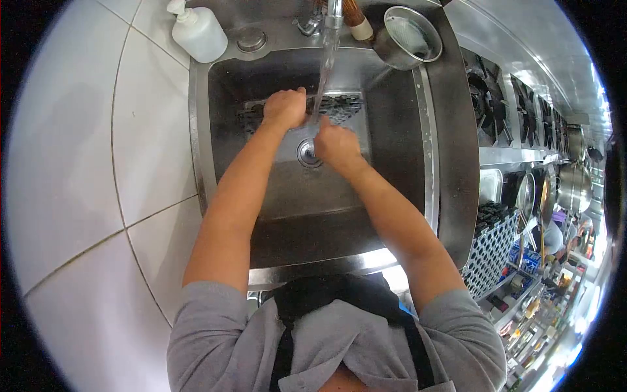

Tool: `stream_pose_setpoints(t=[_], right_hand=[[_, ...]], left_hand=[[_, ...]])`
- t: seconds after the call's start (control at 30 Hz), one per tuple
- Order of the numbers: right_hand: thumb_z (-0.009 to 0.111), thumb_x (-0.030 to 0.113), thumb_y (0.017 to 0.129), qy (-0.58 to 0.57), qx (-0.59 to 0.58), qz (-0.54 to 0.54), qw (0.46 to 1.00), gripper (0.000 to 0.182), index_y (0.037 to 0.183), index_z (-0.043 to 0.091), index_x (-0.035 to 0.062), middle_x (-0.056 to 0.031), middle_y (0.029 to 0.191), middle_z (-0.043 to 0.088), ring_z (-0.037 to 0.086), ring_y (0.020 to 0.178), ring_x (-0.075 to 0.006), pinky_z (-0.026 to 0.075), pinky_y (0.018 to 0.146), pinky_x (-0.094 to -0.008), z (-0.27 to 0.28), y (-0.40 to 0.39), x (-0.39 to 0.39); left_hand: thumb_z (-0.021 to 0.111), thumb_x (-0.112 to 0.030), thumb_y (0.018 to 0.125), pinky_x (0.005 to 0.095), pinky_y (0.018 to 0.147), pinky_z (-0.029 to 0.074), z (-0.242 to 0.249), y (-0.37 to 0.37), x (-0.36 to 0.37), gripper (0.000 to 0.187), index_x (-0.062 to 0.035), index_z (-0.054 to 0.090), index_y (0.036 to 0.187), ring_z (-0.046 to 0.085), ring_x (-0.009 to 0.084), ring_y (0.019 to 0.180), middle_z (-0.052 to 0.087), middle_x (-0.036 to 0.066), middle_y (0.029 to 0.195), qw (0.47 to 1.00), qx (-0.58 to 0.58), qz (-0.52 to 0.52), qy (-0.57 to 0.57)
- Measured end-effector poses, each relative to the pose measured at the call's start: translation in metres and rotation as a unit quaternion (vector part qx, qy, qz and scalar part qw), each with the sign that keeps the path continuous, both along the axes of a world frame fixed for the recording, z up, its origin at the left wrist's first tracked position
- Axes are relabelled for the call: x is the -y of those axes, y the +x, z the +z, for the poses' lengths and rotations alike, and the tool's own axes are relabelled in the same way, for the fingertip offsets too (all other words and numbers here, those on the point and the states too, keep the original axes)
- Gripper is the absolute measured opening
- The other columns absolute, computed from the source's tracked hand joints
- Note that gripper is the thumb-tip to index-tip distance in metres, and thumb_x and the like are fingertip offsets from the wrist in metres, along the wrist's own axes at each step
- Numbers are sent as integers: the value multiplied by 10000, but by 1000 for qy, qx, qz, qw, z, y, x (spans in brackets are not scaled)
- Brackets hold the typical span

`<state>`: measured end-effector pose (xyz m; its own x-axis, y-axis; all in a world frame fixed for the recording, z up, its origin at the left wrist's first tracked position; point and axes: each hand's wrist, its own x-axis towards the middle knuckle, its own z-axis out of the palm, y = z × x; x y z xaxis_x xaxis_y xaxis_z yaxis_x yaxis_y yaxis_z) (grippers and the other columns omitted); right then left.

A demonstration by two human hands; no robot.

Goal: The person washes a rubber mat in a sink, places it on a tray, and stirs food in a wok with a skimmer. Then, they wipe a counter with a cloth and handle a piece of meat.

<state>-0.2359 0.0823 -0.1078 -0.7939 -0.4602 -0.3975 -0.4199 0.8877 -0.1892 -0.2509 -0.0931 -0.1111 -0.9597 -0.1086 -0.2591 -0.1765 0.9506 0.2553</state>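
Observation:
Both hands are down in a stainless steel sink (pixel 294 243), close to the stream of running water (pixel 324 75). My left hand (pixel 285 109) is closed, left of the stream, over a black open-patterned mat-like piece (pixel 344 104) at the back of the basin. My right hand (pixel 337 145) is also closed, just right of and in front of the stream, beside the round drain (pixel 309 153). Whatever the fingers hold is hidden by the hands and the water. The tap (pixel 334 13) stands at the back edge.
A white pump bottle (pixel 200 36) stands at the back left, near a round metal cap (pixel 251 40). A metal strainer (pixel 407 39) and a brush (pixel 356 21) sit at the back right. Gas burners (pixel 483 104) and a perforated basket (pixel 491 251) line the right side.

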Motion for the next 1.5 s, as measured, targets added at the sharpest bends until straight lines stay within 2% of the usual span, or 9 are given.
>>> stream_pose_setpoints(t=[0.5,0.6,0.8,0.87,0.9,1.07,1.23,1.43,1.5], right_hand=[[610,122,865,-76,104,106,986,1035,1596,-123,123,-289,1044,704,713,936,-417,561,848,-517,17,-8,16],[612,119,861,35,92,131,987,953,1614,28,140,-278,1016,708,710,906,-428,557,831,-529,40,2,4],[673,124,823,-116,-26,31,992,591,1390,505,109,-189,947,731,698,921,-440,542,859,-540,18,-26,-24],[662,174,836,-230,-332,148,903,464,1287,574,110,-177,988,732,699,973,-400,529,902,-516,20,-47,-21],[662,174,836,-229,-335,146,902,464,1287,574,110,-177,988,732,699,973,-400,529,902,-516,10,-59,-21],[627,134,828,0,-79,129,988,349,1176,655,134,-167,1072,723,697,1029,-343,516,910,-490,-12,-100,-14],[604,91,794,24,-34,126,991,413,1201,659,135,-177,1097,716,680,1054,-375,517,951,-476,-5,-112,-41],[551,87,842,5,23,168,985,452,1284,626,140,-177,1168,700,638,1157,-405,518,982,-513,-3,-137,-44],[537,114,879,45,-121,194,972,494,1372,570,131,-222,1176,684,623,1172,-426,520,965,-506,-7,-125,-45]], left_hand=[[700,-108,764,475,859,565,21,29,27,328,-64,681,1088,707,363,1012,734,182,1033,999,32,13,-34],[694,-93,759,466,865,561,22,24,26,308,-79,701,1066,709,353,1007,735,179,1024,999,26,-2,-45],[689,-103,740,503,840,561,7,19,20,362,-76,680,1101,705,388,954,725,198,975,999,-22,-37,-13],[668,-114,765,505,826,564,3,9,14,351,-84,681,1115,707,395,932,725,197,959,998,-12,-61,-22],[668,-114,765,505,826,564,2,5,11,351,-84,681,1115,707,395,932,725,197,959,998,-15,-64,-23],[655,-143,804,526,795,565,-12,-8,-14,307,-98,672,1108,706,409,891,724,188,933,996,-31,-88,-14],[688,-183,804,519,795,559,-16,2,-9,300,-111,690,1095,702,399,936,725,196,1001,994,-12,-78,81],[770,-191,726,486,878,554,-14,11,18,609,-198,620,1317,696,376,1000,724,173,1060,999,-7,-16,31],[732,-145,704,504,886,547,-12,9,13,641,-214,616,1331,678,407,1011,711,191,1093,998,6,1,57]])
